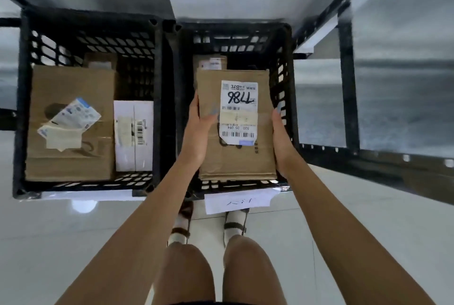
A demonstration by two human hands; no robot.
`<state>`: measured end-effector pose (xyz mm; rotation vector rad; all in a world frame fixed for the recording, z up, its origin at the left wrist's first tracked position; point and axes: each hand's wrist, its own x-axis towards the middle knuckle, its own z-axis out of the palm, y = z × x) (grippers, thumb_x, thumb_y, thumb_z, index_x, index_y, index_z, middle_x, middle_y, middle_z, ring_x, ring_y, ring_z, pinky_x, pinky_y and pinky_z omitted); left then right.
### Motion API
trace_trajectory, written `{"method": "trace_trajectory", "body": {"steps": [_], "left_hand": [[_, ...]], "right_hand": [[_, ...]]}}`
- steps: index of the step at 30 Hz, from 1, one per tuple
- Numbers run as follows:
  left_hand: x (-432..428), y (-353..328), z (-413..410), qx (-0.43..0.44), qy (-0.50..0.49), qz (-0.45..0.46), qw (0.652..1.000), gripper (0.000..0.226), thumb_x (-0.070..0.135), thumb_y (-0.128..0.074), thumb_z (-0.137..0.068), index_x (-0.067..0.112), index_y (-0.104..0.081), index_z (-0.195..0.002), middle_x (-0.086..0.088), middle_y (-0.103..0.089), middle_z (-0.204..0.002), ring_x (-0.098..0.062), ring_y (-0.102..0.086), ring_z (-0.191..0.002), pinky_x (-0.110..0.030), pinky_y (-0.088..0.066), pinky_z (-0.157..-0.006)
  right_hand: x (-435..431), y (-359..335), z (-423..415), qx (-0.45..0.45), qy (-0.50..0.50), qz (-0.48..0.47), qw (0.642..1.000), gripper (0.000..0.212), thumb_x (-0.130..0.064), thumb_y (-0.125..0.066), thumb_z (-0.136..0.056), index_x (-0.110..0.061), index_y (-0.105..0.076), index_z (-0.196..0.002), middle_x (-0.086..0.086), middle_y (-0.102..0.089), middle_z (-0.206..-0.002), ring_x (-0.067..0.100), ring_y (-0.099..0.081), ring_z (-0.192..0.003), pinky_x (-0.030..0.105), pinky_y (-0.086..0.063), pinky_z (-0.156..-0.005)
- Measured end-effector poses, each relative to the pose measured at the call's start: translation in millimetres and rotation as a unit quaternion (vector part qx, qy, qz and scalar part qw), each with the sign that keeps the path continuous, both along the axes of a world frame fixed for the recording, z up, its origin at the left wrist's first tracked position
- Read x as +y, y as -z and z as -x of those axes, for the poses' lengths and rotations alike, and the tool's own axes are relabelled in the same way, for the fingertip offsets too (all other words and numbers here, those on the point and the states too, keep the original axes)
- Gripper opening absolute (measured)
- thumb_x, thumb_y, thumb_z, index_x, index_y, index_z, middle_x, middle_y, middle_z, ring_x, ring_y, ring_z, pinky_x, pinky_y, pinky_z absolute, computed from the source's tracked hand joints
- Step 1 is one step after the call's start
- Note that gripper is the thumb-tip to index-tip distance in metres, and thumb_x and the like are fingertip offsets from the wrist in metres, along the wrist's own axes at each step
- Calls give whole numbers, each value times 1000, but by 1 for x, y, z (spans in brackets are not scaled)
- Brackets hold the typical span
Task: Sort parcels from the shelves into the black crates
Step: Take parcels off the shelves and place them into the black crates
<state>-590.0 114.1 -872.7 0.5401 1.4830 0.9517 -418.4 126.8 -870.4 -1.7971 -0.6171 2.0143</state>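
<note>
Two black crates stand side by side on the floor. Inside the right crate [286, 63] I hold a brown cardboard parcel [262, 157] with a white label reading 7786. My left hand [199, 130] grips its left edge, thumb lying over the top face. My right hand [281, 132] clasps its right edge. Behind it a smaller brown parcel [211, 62] lies in the same crate. The left crate [93, 29] contains a large brown parcel [71, 83] with crumpled labels, a white box [134, 137] and another brown parcel [100, 60] at the back.
A black metal shelf frame [346, 88] stands to the right of the crates, with grey shelf boards. A white paper tag [239, 202] hangs from the right crate's near rim. My feet stand on the white tiled floor [61, 243] just before the crates.
</note>
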Motion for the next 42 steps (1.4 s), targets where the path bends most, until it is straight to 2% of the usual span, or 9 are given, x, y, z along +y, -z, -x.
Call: {"method": "trace_trajectory", "body": {"steps": [6,8,13,17,22,28,34,37,42], "left_hand": [[-1,125,-5,19,22,55,998,61,27,-56,-96,23,-29,-150,21,-62,-112,2,-62,-105,-30,-46,-100],[3,149,-3,29,26,71,997,56,38,-55,-95,24,-36,-145,17,-64,-110,-6,-63,-106,-26,-49,-91],[15,198,-4,107,8,119,987,52,53,-48,-90,23,-46,-133,11,-64,-109,-14,-65,-99,-28,-48,-78],[22,221,-9,172,-62,192,964,46,55,-40,-95,16,-46,-118,4,-63,-90,-20,-64,-80,-33,-49,-74],[21,230,-13,199,-91,182,959,57,60,-37,-93,25,-40,-139,-2,-67,-116,-27,-67,-99,-46,-55,-88],[15,196,-15,248,-78,109,960,55,42,-45,-95,21,-39,-145,0,-49,-143,-17,-49,-127,-38,-43,-106],[5,88,-14,243,-61,104,963,22,31,-52,-96,21,-64,-112,8,-67,-108,-8,-62,-93,-14,-45,-69],[-9,-3,-6,198,-82,68,974,18,32,-57,-90,21,-67,-100,5,-71,-99,-16,-69,-92,-31,-55,-82],[-34,-210,13,150,-30,-67,986,15,18,-54,-86,23,-64,-96,2,-69,-98,-19,-66,-95,-42,-54,-90]], "right_hand": [[-4,122,-10,-77,-21,22,997,55,-60,-8,-99,-37,-47,-130,-5,-65,-113,10,-63,-97,31,-52,-89],[-5,150,-5,-98,-29,28,994,47,-58,-9,-100,-38,-47,-119,-8,-63,-106,5,-59,-85,24,-52,-78],[1,210,22,-133,-48,48,989,86,-80,-13,-86,-28,-25,-153,4,-32,-157,26,-31,-143,49,-28,-117],[13,226,37,-105,-74,41,991,87,-76,-12,-89,-20,-19,-155,8,-25,-160,28,-23,-147,48,-19,-121],[11,273,29,-86,-97,11,992,134,-107,-20,-42,-32,-22,-153,2,-30,-159,24,-27,-146,52,-24,-119],[15,216,32,-97,-95,-28,990,69,-71,-24,-92,-44,-7,-153,-4,-12,-164,23,-16,-149,54,-20,-119],[1,113,38,-74,11,-95,993,56,-18,-48,-101,-18,-27,-153,4,-30,-159,16,-35,-140,34,-37,-112],[-12,15,48,-15,108,-111,988,40,-18,-53,-92,-3,-52,-129,17,-53,-140,22,-54,-120,21,-50,-87],[-39,-188,69,-37,96,-177,979,17,-15,-63,-92,-23,-58,-106,-1,-64,-112,20,-61,-114,24,-49,-91]]}}
